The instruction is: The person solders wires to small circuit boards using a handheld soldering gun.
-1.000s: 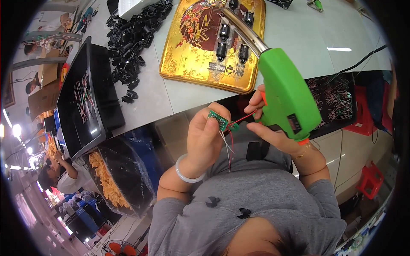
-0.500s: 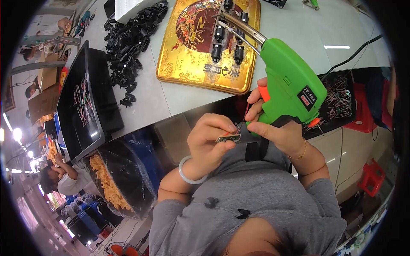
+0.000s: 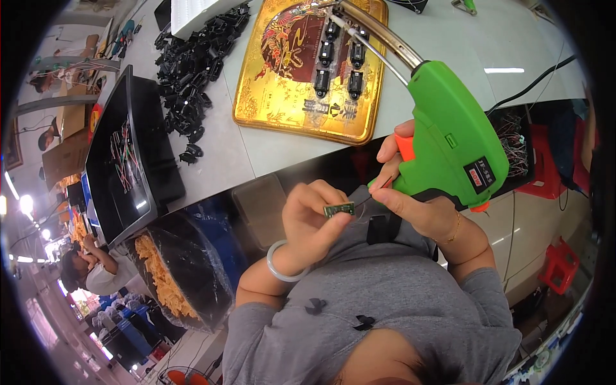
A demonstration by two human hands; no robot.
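Pinched in my left hand [image 3: 311, 221] is a small green circuit board [image 3: 339, 210], held between thumb and fingers with its face turned up. My right hand [image 3: 414, 208] is wrapped round the handle of a green soldering gun [image 3: 455, 131], whose orange trigger [image 3: 405, 147] is by the fingers. The gun's metal tip points up and left, over a golden tin tray [image 3: 256, 106]. Thumb and fingertips of that same hand also pinch thin wires near the board. Whether those wires join the board I cannot tell. Several black housings [image 3: 322, 82] stand in two rows on the tray.
A heap of black plastic parts [image 3: 186, 83] lies left of the tray. Further left is a black bin [image 3: 163, 167] with thin wires inside. More wires [image 3: 513, 144] lie in a dark container at the right, near a black power cord [image 3: 532, 86]. Red stools [image 3: 557, 266] stand beyond.
The circuit board has turned so its green face shows more fully. My right hand and the soldering gun have shifted slightly right, away from the board.
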